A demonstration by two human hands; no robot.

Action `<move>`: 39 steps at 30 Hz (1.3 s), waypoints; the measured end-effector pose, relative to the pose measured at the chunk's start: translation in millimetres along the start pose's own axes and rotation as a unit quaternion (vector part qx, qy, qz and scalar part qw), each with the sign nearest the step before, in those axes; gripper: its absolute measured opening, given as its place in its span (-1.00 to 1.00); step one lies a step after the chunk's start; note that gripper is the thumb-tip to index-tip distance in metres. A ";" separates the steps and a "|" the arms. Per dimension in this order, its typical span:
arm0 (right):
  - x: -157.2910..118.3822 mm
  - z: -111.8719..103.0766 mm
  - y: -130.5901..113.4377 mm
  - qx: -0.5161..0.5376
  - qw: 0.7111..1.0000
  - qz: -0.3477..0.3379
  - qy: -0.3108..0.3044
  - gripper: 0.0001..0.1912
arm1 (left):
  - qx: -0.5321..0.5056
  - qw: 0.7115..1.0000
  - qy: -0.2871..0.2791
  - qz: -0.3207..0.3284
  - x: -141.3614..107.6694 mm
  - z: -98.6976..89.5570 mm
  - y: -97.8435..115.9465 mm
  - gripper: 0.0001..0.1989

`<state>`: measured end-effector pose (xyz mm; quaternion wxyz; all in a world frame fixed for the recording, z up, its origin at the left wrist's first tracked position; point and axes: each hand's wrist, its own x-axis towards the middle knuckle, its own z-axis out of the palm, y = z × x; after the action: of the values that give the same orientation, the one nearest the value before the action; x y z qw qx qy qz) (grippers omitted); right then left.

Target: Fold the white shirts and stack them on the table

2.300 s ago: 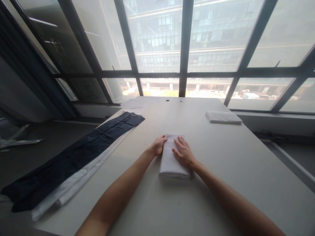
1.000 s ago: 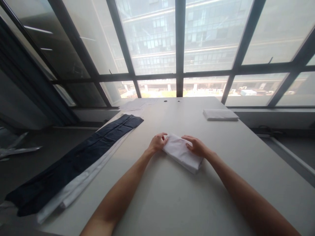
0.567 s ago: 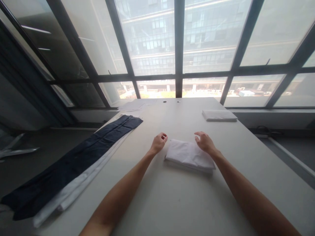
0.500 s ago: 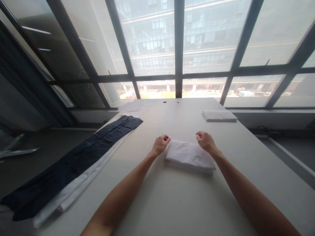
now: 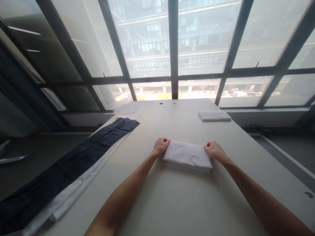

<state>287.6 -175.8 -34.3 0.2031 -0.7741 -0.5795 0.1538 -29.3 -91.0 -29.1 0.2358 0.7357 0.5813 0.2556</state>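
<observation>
A folded white cloth (image 5: 187, 154), rectangular and slightly creased, lies on the table in front of me; whether it is a garment I cannot tell. My left hand (image 5: 161, 145) is closed in a pinch on its far left corner. At the far right corner, my right hand (image 5: 214, 150) pinches the edge between thumb and curled fingers. Both forearms reach in from the bottom of the view, one on each side of the cloth.
Dark navy trousers (image 5: 81, 160) lie lengthwise along the left of the white table (image 5: 172, 203), over white fabric (image 5: 86, 180). Another folded white cloth (image 5: 214, 115) sits at the far right. Paper sheets (image 5: 130, 107) lie at the far left, before large windows.
My right hand has moved outward to the right and now grips the cloth's far right corner. My left hand stays at the far left corner. The view has shifted slightly right.
</observation>
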 end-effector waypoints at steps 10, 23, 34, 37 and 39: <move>-27.0 2.8 -13.6 -0.003 0.994 -0.077 0.076 -0.83 | 0.031 0.998 0.047 -0.024 -7.6 -8.1 7.1 -0.75; -76.0 46.2 -37.1 -0.155 0.944 -0.289 0.046 -0.30 | 0.220 0.924 -0.147 0.274 -32.2 12.4 20.9 -0.42; -107.1 41.6 -28.2 -0.034 0.935 -0.352 0.023 -0.37 | 0.188 0.941 -0.157 0.232 -20.5 7.7 8.8 -0.44; -91.6 20.0 -24.9 0.086 0.937 -0.329 0.083 -0.59 | 0.182 0.942 -0.159 0.234 -20.7 6.2 8.1 -0.46; -73.4 7.0 -16.9 0.167 0.943 -0.237 0.164 -0.63 | 0.177 0.942 -0.164 0.234 -20.5 4.9 8.0 -0.47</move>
<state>249.5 -241.2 -31.9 0.4524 -0.5834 -0.6712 0.0669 -24.2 -113.0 -29.7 0.1271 0.9128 0.3814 0.0719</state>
